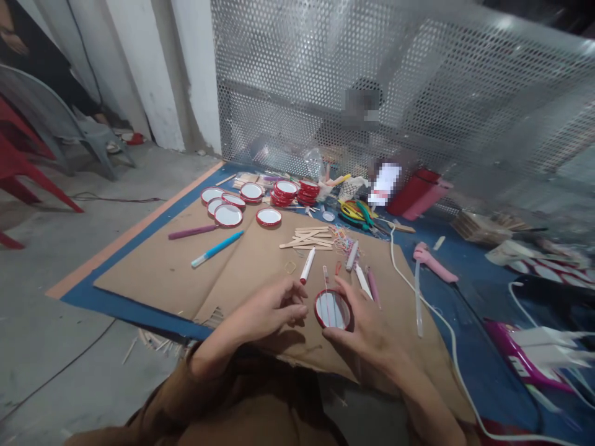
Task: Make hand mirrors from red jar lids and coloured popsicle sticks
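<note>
My right hand [367, 322] grips a round red-rimmed lid [331, 310] with a pale inside, thumb and fingers at its right side. Thin strands run across the lid's face, and a small pale piece lies at its far edge. My left hand [274, 306] is just to the left, its fingers loosely curled and thumb apart, with nothing visible in it. A white marker [307, 265] with a red end lies beyond the hands. Near it are wooden craft sticks [307, 238], a heap of coloured rubber bands [343, 243] and more pens [363, 282].
Several red-rimmed lids [229, 215] lie at the back left of the cardboard [158, 272], by a blue marker [217, 249] and a purple pen [192, 231]. Scissors [357, 214] and a pink glue gun [434, 263] are to the right. A white cable [446, 325] crosses the blue table.
</note>
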`<state>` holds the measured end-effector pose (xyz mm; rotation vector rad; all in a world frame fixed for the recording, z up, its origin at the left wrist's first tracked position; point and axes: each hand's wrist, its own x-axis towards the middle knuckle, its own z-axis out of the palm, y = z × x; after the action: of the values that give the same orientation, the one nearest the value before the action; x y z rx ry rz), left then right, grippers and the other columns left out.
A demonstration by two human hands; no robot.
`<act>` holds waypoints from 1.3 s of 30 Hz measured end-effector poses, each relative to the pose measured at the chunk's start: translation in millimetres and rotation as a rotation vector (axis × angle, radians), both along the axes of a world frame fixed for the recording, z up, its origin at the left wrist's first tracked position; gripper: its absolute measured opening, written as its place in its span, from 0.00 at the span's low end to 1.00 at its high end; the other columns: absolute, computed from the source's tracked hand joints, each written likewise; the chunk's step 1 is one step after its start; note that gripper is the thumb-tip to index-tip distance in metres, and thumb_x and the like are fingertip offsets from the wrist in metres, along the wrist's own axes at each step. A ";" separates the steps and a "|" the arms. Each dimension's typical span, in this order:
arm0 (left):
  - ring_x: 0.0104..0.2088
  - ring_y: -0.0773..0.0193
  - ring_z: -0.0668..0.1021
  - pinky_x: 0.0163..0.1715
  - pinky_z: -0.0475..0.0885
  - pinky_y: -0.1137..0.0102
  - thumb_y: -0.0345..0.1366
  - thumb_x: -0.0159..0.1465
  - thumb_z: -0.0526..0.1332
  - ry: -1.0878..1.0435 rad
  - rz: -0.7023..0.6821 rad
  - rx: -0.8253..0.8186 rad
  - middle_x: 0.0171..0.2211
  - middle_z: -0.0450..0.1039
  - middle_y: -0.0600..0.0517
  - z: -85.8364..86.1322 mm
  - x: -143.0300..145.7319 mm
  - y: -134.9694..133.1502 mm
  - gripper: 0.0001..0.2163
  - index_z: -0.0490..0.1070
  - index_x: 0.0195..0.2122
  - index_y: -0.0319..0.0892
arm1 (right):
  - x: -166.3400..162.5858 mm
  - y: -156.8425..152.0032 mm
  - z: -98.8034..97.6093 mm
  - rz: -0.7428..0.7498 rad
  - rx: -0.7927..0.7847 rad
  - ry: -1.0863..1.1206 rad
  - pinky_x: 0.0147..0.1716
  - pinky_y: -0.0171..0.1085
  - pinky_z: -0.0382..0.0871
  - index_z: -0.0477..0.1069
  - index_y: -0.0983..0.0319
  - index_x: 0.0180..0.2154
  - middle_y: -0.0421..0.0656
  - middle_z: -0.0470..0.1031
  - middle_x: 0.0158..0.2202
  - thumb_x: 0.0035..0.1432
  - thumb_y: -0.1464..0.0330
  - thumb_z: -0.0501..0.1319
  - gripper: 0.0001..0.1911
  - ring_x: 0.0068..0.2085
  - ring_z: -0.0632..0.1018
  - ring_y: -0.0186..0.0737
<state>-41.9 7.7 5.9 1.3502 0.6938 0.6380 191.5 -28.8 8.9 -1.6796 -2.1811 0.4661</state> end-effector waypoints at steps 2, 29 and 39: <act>0.31 0.69 0.74 0.34 0.69 0.71 0.38 0.63 0.60 -0.033 -0.007 -0.015 0.30 0.71 0.54 -1.8 -1.7 -0.1 0.09 0.64 0.40 0.39 | -2.6 -1.6 -1.9 -0.056 0.019 0.066 0.55 0.55 0.65 0.51 0.61 0.64 0.54 0.68 0.57 0.46 0.66 0.68 0.46 0.57 0.71 0.55; 0.38 0.58 0.74 0.40 0.68 0.65 0.31 0.67 0.53 0.625 0.351 0.587 0.35 0.76 0.47 -0.4 -2.9 -5.0 0.10 0.72 0.32 0.41 | 15.5 38.4 76.0 -0.096 0.227 -0.211 0.32 0.40 0.68 0.72 0.57 0.30 0.43 0.79 0.30 0.62 0.63 0.52 0.13 0.32 0.78 0.44; 0.51 0.55 0.72 0.52 0.68 0.59 0.26 0.67 0.51 0.776 0.302 0.726 0.54 0.71 0.46 -7.1 6.0 -2.9 0.13 0.72 0.47 0.42 | 8.8 74.6 50.3 -0.094 0.076 -0.121 0.30 0.37 0.64 0.70 0.58 0.28 0.41 0.76 0.27 0.61 0.63 0.52 0.13 0.30 0.75 0.41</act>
<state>-35.9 4.8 -1.2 2.2353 1.3906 0.6218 200.4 45.8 59.2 -1.8023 -2.1623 0.2592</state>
